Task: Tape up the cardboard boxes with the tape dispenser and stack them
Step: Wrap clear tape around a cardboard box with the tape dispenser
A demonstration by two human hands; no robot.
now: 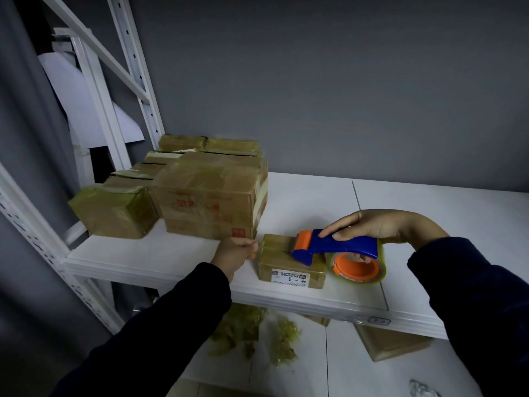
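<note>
A small cardboard box (282, 263) with a white label on its front sits on the white shelf (177, 253) near the front edge. My left hand (236, 252) presses against the box's left side, fingers curled at its edge. My right hand (372, 226) grips the blue and orange tape dispenser (337, 247), whose orange front end rests on the top of the small box. The clear tape roll (356, 267) on its orange core hangs at the box's right side.
Several taped cardboard boxes (206, 196) stand stacked at the shelf's back left beside the white rack upright (143, 90). Below the shelf lie crumpled tape scraps (252, 330) and another box (392, 343). Bare shelf stretches to the right.
</note>
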